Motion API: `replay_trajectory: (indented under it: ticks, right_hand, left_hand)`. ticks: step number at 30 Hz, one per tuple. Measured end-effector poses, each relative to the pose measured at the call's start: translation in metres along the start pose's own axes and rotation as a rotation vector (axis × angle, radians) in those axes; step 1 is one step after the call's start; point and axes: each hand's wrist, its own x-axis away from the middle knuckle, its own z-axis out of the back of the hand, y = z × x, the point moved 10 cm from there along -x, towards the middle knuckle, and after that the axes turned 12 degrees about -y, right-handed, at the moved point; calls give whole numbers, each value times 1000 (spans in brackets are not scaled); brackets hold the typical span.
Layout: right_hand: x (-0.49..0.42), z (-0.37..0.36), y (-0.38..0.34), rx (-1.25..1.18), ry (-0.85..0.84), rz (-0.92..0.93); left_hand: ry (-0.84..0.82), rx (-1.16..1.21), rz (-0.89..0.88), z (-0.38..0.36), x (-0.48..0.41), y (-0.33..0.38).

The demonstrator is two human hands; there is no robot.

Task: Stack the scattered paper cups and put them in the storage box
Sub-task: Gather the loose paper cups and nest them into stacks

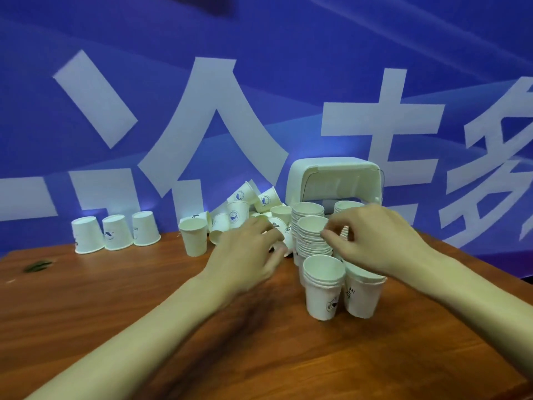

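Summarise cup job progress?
Done: several nested stacks stand mid-table, including a tall stack of white paper cups. In hand: right hand pinches its top rim; left hand reaches into the loose cup pile. Left: that pile, three upturned cups, and loading the white plastic storage box.

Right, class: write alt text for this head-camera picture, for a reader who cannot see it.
A right hand pinches the rim of a tall stack of paper cups on a wooden table; the left hand reaches into a loose pile.

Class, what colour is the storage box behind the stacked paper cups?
The storage box is white. The head view, the only one, shows it.
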Motion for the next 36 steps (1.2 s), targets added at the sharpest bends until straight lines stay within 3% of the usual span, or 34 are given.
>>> replay_trajectory:
  ticks: [4, 8, 12, 22, 26, 33, 36]
  right_hand:
    - [-59, -26, -55, 28, -153, 64]
    - [-128, -78, -82, 40, -401, -15]
    - [-165, -125, -82, -1, -543, -122]
    - [-197, -171, -72, 19, -534, -264]
    - [-200, -175, -80, -12, -419, -291]
    - [-196, -170, -90, -295, -364, -290]
    - [-190, -163, -101, -311, -372, -244]
  left_hand:
    - [-67, -149, 114, -14, 6, -69]
    - [-130, -145, 327, -41, 9, -147]
    - [-148, -124, 408, -64, 12, -185]
    - [-166, -109, 433, -81, 2, -224]
    - [-161, -147, 438, -84, 5, -230]
    - [-79, -123, 397, -64, 24, -229]
    - [-65, -137, 379, -55, 36, -224]
